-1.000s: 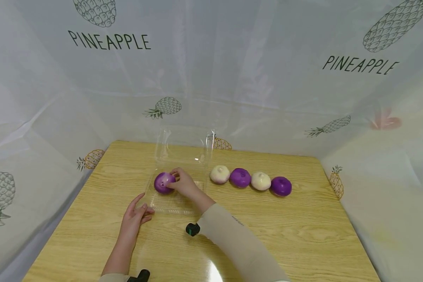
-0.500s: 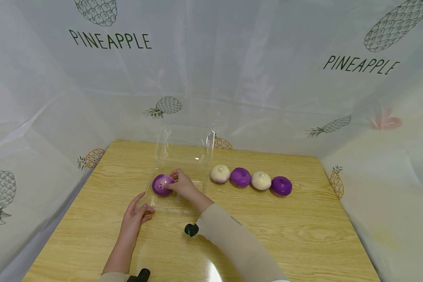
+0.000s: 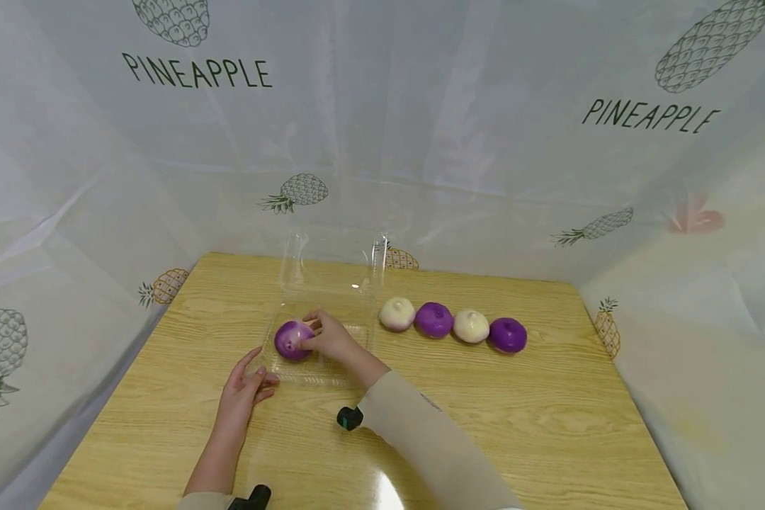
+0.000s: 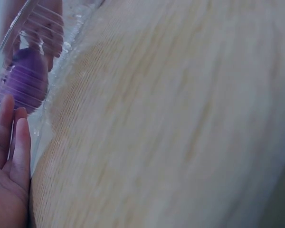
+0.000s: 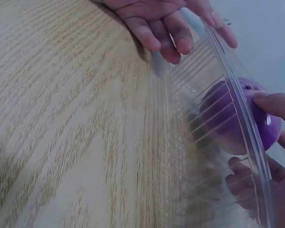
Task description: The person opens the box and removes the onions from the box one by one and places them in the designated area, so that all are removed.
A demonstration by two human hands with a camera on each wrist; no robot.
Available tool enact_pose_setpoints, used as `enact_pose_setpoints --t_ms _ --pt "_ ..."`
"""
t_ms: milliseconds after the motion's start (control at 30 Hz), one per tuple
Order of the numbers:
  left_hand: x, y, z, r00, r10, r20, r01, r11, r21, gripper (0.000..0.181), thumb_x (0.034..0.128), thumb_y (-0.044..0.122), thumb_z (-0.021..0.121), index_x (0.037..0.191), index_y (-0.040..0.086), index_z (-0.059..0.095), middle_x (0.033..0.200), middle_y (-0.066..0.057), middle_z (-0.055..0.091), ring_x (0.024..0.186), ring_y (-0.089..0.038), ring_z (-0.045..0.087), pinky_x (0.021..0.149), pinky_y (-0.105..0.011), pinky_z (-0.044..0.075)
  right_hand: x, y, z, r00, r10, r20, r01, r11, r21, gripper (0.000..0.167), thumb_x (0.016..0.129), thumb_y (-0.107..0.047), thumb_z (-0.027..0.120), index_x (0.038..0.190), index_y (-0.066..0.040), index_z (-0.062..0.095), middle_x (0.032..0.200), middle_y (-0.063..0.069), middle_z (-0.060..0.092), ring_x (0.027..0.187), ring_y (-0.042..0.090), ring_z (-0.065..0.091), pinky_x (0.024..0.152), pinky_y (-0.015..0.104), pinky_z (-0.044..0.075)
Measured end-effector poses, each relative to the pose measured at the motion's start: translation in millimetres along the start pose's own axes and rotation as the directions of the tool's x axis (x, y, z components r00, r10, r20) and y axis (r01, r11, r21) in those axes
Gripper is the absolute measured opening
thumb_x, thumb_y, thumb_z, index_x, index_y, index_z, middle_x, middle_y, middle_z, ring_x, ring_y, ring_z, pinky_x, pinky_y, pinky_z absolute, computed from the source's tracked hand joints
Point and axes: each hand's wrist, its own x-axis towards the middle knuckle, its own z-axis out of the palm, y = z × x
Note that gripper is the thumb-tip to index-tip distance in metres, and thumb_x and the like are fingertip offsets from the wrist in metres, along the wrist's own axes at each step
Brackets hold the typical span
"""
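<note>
A purple onion (image 3: pixel 290 341) is in the left half of a clear plastic clamshell box (image 3: pixel 319 380). My right hand (image 3: pixel 333 338) pinches that onion from its right side, fingers and thumb spread around it. Through the ribbed clear wall, the left wrist view shows the onion (image 4: pixel 24 78) with the right fingers behind it. My left hand (image 3: pixel 241 393) lies at the box's near left corner, its fingers fairly straight and touching the edge. The right wrist view shows the left fingers (image 5: pixel 173 35) by the outer wall and the onion (image 5: pixel 268 126) inside.
Right of the box, a row holds a white onion (image 3: pixel 397 314), a purple onion (image 3: pixel 433 320), a second white onion (image 3: pixel 471 326) and another purple one (image 3: pixel 508 335). The box's lid (image 3: pixel 331 258) stands raised at the back. Behind the wooden table (image 3: pixel 516 425) hangs a pineapple-print curtain (image 3: pixel 452 142).
My right hand has brought the onion slightly left and nearer to me, within the box. The left hand and the row of onions have stayed put.
</note>
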Motion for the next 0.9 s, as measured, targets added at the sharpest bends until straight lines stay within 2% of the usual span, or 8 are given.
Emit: enact_pose_setpoints --t_ms 467,633,900 --pt "-0.5 3.8 -0.2 0.999 -0.05 -0.006 0.05 0.998 0.042 0.052 0.1029 0.023 0.052 0.149 0.008 0.033 0.087 0.001 0.07 0.085 -0.012 0.067 0.074 -0.026 0.057 -14.7 6 -15 0.996 -0.063 0.055 0.063 0.998 0.008 0.053 0.082 -0.011 0.079 0.131 -0.007 0.057 0.121 0.01 0.055 0.106 0.024 0.056 0.077 0.027 0.053" --pt "-2.1 6.7 -0.1 0.999 -0.054 -0.004 0.054 0.997 0.054 0.052 0.1032 0.024 0.051 0.15 0.008 0.033 0.087 0.001 0.07 0.086 -0.013 0.067 0.075 -0.026 0.056 -26.6 1 -23 0.998 -0.06 0.028 0.059 0.998 0.033 0.057 0.082 -0.014 0.08 0.134 -0.01 0.057 0.122 0.008 0.055 0.106 0.024 0.056 0.074 0.027 0.053" --pt "-1.9 4.6 -0.3 0.999 -0.029 0.016 0.028 0.998 0.063 0.053 0.1033 0.023 0.051 0.15 0.007 0.032 0.09 -0.004 0.07 0.087 -0.014 0.067 0.076 -0.026 0.056 -47.0 -3 -38 0.999 -0.039 -0.032 0.043 0.989 0.139 0.057 0.08 -0.014 0.08 0.133 -0.015 0.06 0.128 0.007 0.051 0.098 0.02 0.058 0.068 0.027 0.053"
